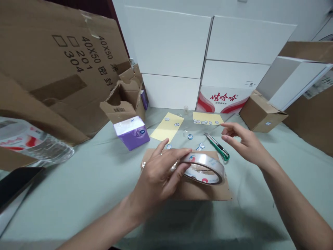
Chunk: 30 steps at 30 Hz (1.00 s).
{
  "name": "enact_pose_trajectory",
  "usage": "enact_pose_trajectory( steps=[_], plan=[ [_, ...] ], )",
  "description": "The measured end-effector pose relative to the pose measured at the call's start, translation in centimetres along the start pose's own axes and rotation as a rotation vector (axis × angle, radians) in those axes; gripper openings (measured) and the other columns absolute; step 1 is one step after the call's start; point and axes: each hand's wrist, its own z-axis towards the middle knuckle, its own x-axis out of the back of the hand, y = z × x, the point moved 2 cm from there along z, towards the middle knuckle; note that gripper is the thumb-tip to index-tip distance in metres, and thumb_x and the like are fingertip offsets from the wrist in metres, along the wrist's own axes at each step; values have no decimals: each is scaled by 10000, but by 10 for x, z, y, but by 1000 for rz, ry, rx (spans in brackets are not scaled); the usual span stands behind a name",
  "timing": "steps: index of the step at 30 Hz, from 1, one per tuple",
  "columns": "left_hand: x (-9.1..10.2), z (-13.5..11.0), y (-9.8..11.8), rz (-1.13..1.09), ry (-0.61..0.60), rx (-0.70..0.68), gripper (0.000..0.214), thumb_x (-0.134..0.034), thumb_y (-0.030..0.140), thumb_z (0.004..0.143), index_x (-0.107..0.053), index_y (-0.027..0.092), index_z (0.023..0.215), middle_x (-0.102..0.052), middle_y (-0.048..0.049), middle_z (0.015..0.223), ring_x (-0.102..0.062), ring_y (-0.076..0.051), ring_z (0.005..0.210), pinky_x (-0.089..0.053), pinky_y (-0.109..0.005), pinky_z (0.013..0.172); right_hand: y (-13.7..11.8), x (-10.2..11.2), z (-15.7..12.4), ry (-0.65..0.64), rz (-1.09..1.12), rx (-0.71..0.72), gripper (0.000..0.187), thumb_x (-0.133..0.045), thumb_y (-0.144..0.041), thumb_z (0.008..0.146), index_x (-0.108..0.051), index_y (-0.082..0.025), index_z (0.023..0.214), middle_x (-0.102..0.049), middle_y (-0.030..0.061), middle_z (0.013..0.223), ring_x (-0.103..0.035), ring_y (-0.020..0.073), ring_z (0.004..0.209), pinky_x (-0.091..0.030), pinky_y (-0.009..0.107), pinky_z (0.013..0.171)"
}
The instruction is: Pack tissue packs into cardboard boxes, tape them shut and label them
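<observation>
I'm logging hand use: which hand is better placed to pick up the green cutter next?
Probably the right hand: it hovers near the green cutter and appears empty, while the left hand holds the tape roll.

Bare hands [156, 172] and forearms [284, 187], one small ring [160, 153]

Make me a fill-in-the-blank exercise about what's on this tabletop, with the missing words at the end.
1. The person's ____ hand grips a roll of tape.
2. The box cutter has a ____ handle.
3. The small box in front of the open carton is mostly ____.
4. Both sheets of paper are ____.

Missing words: left; green; purple; yellow.
</observation>
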Motion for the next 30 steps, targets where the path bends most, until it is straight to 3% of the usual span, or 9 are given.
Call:
enact_pose_trajectory(
  steps=[3, 6, 9, 12, 15, 20, 25, 30],
  plan=[
    [-3, 6, 0, -58, 7, 17, 227, -588, 156, 919, -622, 194, 1139, -764, -21, 983, -722, -139, 863, -469, -365, 1097, 61, -42, 20, -44, -148, -169, 431, -716, -426, 832, -660, -125, 1135, -697, 137, 1033, -667, 266, 929, -542, 399, 822],
    [-4, 11, 0, -133, 4, 22, 190, -634, 186, 901, -656, 173, 1089, -770, -29, 947, -716, -148, 821, -462, -400, 1096, 97, -77, 29, -71, -202, -184, 316, -677, -402, 893, -655, -143, 1073, -682, 85, 1050, -658, 210, 935, -547, 402, 831],
    [-7, 14, -4, -256, 40, 40, 164, -670, 209, 900, -683, 120, 1037, -769, -57, 922, -699, -151, 805, -476, -379, 1055, 106, -76, 33, -72, -184, -70, 272, -583, -404, 955, -641, -151, 1034, -675, 61, 1008, -659, 190, 896, -553, 400, 821],
    [-9, 14, -10, -374, 89, 40, 169, -708, 204, 877, -709, 105, 1014, -764, -78, 909, -669, -182, 913, -525, -324, 945, 86, -46, 36, -26, -127, 127, 330, -508, -454, 951, -617, -168, 1072, -659, 124, 1069, -638, 262, 1017, -537, 439, 880],
    [-10, 13, -13, -409, 112, 10, 174, -724, 195, 862, -732, 90, 1001, -773, -85, 922, -626, -213, 1036, -521, -314, 955, 46, -19, 34, -5, -105, 311, 338, -491, -471, 946, -599, -244, 1171, -614, 124, 1172, -590, 288, 1109, -515, 448, 901],
    [-10, 13, -13, -434, 91, -42, 193, -704, 170, 878, -729, 44, 1021, -781, -94, 944, -653, -207, 1007, -470, -343, 1031, -20, -11, 25, -90, -229, 729, 325, -472, -331, 979, -544, -313, 1296, -614, 98, 1169, -576, 300, 1083, -450, 499, 912],
    [-9, 12, -13, -464, -6, 72, 188, -676, 174, 896, -731, 171, 1076, -780, -38, 985, -653, -200, 1087, -470, -376, 1066, -47, -12, 25, -199, -213, 828, 314, -481, -236, 983, -540, -264, 1290, -641, 107, 1186, -564, 295, 1154, -451, 476, 936],
    [-6, 9, -12, -475, 16, 78, 167, -678, 178, 892, -732, 171, 1049, -771, -56, 1007, -674, -196, 1003, -496, -361, 1014, -61, -7, 24, -244, -236, 889, 304, -496, -237, 987, -565, -278, 1280, -678, 92, 1173, -588, 290, 1166, -468, 491, 971]
  ],
)
